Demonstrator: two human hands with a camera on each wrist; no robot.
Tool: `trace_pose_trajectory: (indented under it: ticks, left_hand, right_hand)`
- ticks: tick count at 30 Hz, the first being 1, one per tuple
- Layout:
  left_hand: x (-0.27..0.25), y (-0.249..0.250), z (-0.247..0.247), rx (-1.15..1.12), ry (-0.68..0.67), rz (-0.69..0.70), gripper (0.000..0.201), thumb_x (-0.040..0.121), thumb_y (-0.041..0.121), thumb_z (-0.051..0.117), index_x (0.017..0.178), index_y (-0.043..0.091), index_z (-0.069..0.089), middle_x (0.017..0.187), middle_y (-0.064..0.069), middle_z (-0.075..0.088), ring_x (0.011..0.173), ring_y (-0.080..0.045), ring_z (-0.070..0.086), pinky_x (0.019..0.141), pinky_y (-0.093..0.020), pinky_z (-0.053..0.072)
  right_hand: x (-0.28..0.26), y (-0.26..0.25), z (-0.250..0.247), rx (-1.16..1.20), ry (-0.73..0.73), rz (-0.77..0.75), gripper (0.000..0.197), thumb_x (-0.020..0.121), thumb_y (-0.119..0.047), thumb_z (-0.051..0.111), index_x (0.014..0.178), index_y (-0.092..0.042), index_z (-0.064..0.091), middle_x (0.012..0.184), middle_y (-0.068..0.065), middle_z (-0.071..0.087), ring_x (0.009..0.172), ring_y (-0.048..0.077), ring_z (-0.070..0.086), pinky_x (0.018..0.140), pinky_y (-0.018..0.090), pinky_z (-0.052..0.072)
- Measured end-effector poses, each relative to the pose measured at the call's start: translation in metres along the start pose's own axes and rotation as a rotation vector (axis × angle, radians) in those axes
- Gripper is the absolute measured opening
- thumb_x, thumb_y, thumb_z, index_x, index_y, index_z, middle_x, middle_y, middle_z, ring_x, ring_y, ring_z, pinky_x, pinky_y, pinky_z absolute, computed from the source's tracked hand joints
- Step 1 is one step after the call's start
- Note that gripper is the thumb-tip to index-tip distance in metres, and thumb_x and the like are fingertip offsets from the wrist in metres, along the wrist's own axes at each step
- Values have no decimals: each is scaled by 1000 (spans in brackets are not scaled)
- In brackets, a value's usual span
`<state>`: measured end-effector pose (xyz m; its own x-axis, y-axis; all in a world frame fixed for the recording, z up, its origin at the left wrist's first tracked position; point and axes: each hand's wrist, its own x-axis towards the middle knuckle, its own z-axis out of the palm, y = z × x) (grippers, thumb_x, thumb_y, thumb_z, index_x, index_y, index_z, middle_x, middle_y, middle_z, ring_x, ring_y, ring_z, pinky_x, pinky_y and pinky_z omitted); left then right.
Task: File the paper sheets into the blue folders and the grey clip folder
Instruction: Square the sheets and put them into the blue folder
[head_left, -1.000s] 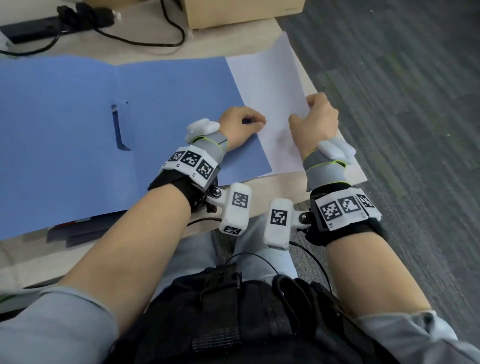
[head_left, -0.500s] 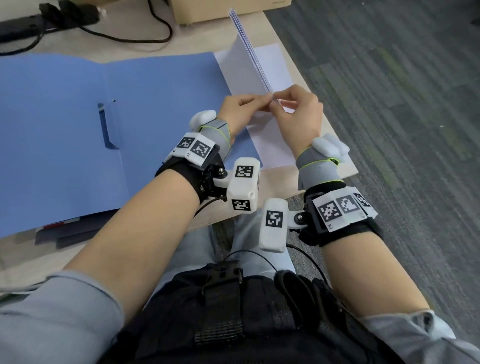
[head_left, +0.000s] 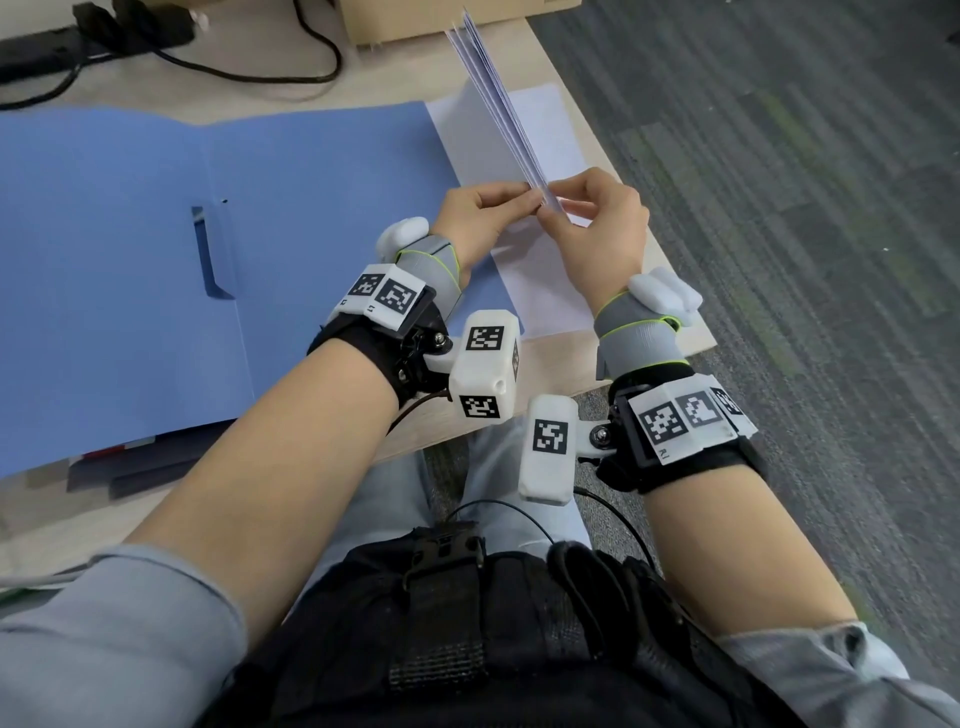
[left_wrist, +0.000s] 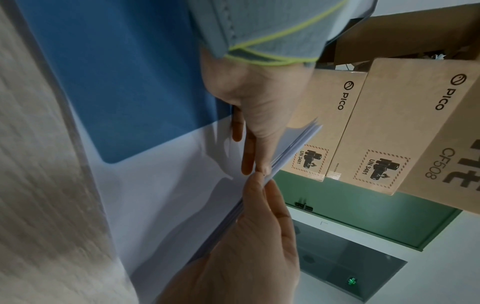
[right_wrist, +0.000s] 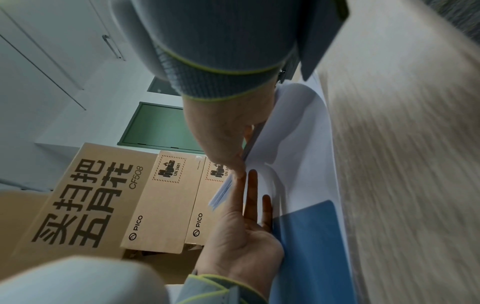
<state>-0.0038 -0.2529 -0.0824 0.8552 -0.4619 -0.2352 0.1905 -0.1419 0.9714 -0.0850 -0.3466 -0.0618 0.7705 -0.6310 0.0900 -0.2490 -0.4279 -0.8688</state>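
Fingers (head_left: 519, 200) pinched on paper sheets (head_left: 498, 104)

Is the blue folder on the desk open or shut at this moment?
Open. The blue folder lies spread flat on the desk, both leaves and its inner pocket slit showing; no sheets are in it yet.

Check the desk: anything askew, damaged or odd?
Nothing damaged. The held sheets fan apart at their far end, not squared, pinched at the near edge by the left hand and right hand. The loose paper on the desk lies at a slant, part tucked under the open blue folder.
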Motion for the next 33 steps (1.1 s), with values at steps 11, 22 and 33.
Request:
trace_pose_trajectory:
  ticks: [11, 22, 33]
  left_hand:
    - [2, 4, 2, 42, 47, -58, 21, 85, 10, 64, 65, 18, 66, 49, 14, 65, 51, 1, 58, 57, -9, 47]
    - [-7, 18, -11, 11, -1, -75, 14, 88, 25, 61, 75, 19, 62, 62, 10, 71, 74, -6, 63, 74, -16, 47]
    - [-19, 15, -61, -396, 72, -173, 18, 100, 24, 42, 92, 11, 53, 86, -8, 62, 83, -16, 63, 80, -23, 51]
  right_hand:
    - [5, 1, -5, -139, 87, 4, 43, 81, -23, 65, 120, -9, 59, 128, 4, 60, 127, 22, 50, 106, 31, 37]
    - [-3, -10, 4, -531, -145, 70, 17, 86, -5, 39, 95, -10, 53, 105, 22, 61, 95, 41, 57, 65, 33, 32]
    - [-13, -64, -13, -316, 288, -188, 41, 83, -4, 35, 117, -10, 58, 105, 14, 61, 73, 29, 33, 65, 33, 27]
